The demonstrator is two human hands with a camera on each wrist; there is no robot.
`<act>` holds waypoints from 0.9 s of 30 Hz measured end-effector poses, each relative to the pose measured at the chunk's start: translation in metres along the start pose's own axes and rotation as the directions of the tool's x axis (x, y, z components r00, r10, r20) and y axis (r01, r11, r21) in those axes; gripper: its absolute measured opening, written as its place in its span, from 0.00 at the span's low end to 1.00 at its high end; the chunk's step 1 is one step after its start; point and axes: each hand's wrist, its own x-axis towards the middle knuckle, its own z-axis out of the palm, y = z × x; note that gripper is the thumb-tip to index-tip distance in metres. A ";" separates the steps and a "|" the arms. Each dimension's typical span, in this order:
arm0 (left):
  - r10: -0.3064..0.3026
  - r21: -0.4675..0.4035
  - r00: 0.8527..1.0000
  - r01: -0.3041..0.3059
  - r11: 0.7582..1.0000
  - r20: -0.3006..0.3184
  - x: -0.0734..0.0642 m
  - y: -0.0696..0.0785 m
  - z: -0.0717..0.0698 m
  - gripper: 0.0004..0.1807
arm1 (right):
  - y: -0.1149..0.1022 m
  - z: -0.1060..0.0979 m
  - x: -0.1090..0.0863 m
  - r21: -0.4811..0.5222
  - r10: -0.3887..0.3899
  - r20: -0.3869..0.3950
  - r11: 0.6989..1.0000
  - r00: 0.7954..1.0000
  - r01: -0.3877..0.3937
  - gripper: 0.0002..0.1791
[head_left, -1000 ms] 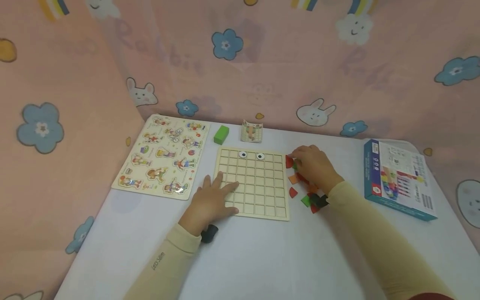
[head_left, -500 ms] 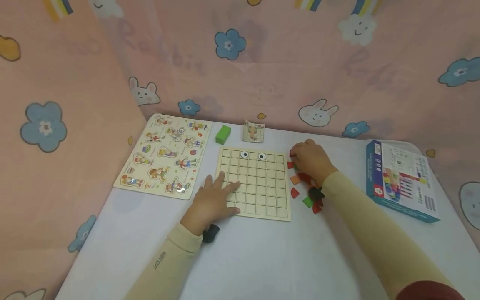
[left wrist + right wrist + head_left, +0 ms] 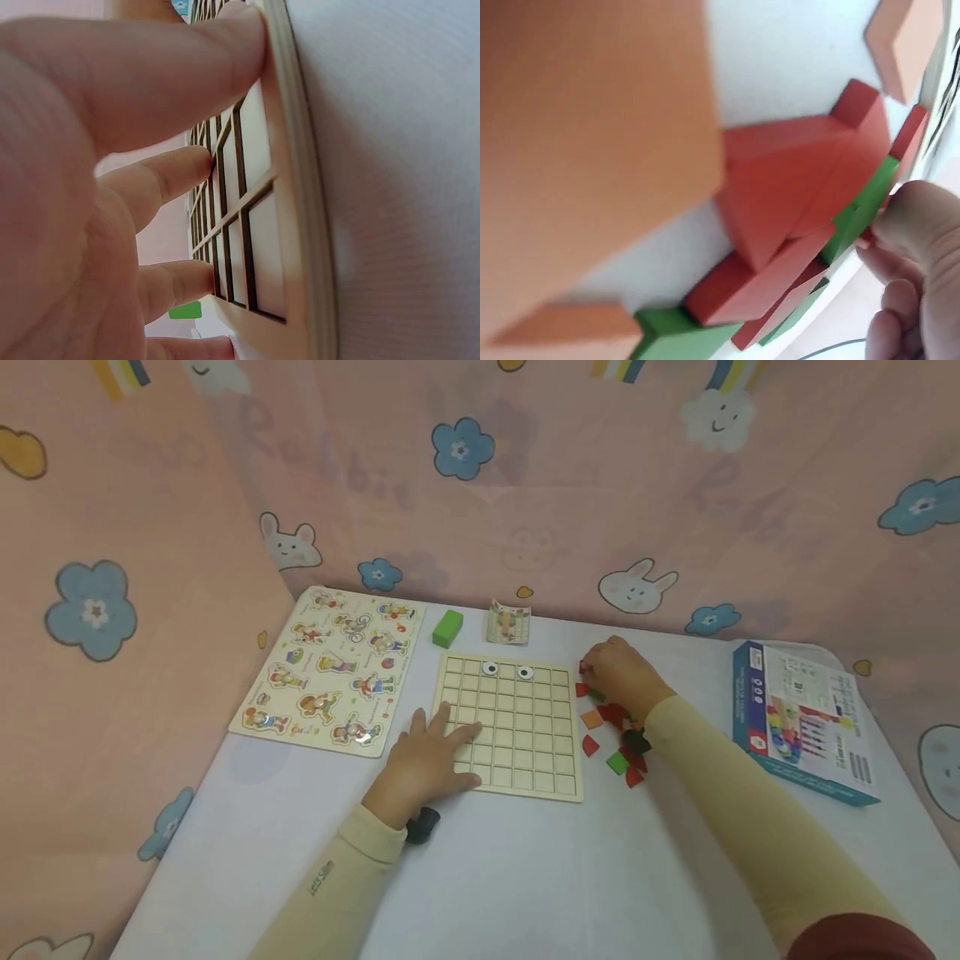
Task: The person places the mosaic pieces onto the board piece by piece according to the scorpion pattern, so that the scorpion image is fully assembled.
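Note:
In the head view my left hand (image 3: 422,770) rests with spread fingers on the left edge of a wooden grid board (image 3: 516,735). The left wrist view shows its thumb (image 3: 187,71) and fingertips touching the board's frame and slots. Two round eye pieces (image 3: 490,669) sit in the board's upper part. Past the board's right edge, my right hand (image 3: 624,670) pinches a small red piece (image 3: 865,238) between thumb and fingers, which hide most of it. Beneath and nearer lie several loose tiles: red (image 3: 780,187), green (image 3: 617,762) and orange (image 3: 592,718).
A picture puzzle board (image 3: 322,672) lies at the left. Behind the grid board are a green block (image 3: 447,628) and a curled pattern card (image 3: 508,623). A blue-edged box (image 3: 806,718) lies at the right. Patterned pink cloth (image 3: 525,485) hangs behind the white table.
My right hand has shifted slightly toward the back, exposing more of the loose tiles, with red at its fingertips. My left hand has stayed in place on the grid board.

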 end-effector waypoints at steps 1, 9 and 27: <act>0.000 0.001 1.000 0.000 1.000 0.001 0.001 -0.001 0.000 0.44 | -0.001 -0.001 0.001 0.026 0.018 0.006 0.999 1.000 -0.018 0.12; 0.004 0.012 1.000 -0.004 1.000 -0.007 0.001 -0.002 0.001 0.44 | -0.056 -0.022 0.020 0.239 -0.011 -0.059 0.971 0.998 0.025 0.10; 0.015 0.025 1.000 -0.015 1.000 -0.017 0.002 -0.004 0.002 0.43 | -0.157 -0.002 0.073 -0.020 -0.237 -0.074 0.972 0.969 0.236 0.07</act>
